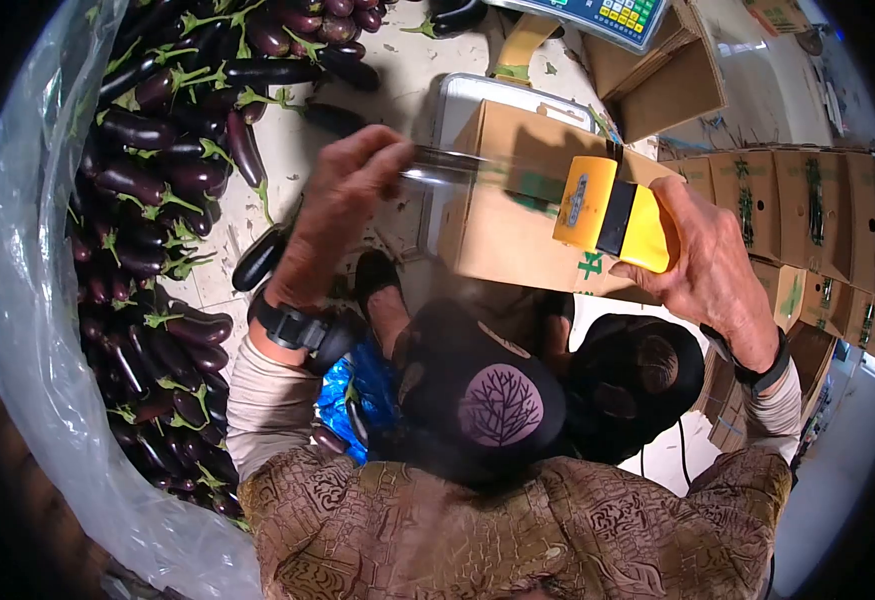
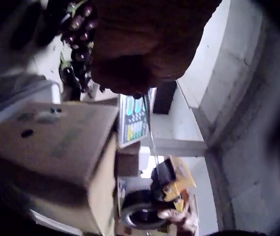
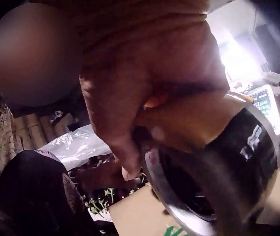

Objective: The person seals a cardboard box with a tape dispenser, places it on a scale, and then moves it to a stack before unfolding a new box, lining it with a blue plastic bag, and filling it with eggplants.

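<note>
In the head view my left hand pinches the free end of a clear tape strip with curled fingers. The strip is stretched above a closed cardboard box to a yellow tape dispenser. My right hand grips that dispenser over the box's right part. The right wrist view shows the dark, shiny tape roll close up, with the right hand wrapped around the yellow body. Seen from the left wrist, the strip runs edge-on from the left hand to the dispenser.
The box rests on a metal scale platform, with its keypad display behind. Many eggplants are heaped at left beside clear plastic sheeting. An open carton stands at back right, and stacked cartons line the right side.
</note>
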The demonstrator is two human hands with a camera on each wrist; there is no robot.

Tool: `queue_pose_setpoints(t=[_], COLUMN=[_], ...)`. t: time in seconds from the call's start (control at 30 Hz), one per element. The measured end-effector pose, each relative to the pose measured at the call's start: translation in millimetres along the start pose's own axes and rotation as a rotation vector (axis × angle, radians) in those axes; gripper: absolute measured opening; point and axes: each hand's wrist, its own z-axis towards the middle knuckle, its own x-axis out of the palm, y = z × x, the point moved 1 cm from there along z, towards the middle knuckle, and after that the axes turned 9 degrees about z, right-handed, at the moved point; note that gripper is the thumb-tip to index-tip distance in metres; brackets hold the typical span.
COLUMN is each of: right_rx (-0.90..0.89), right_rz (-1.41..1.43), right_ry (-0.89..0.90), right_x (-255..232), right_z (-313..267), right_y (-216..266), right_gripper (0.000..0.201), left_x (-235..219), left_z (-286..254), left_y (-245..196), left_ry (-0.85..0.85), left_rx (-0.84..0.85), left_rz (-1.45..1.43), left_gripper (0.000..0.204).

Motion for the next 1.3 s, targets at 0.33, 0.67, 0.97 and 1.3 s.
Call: queue_pose_setpoints(t=[0.33,0.67,0.97,1.3], right_rx=[-0.039,-0.086,-0.086,-0.103], right_rz=[-0.087,-0.182,-0.257,-0.257], right_ry=[-0.064,-0.015,-0.007,-0.032], right_x=[4,11,29,37], right_z=[15,36,46,47], right_y=[6,22,14,14], right_gripper=[0.053,0.055,0.054,0.052], left_x=[-27,-14,50,104], left_z=[-5,1,28,36], left_y=[62,96,155,151], left_ry=[-0.117,-0.360,-0.476,-0.083], left_rx=[0.006,0.069,0.169,-0.040], left_rz=[-0.225,-0.128,0.161,0.002], left_gripper=[0.017,0.020,0.019,0.017])
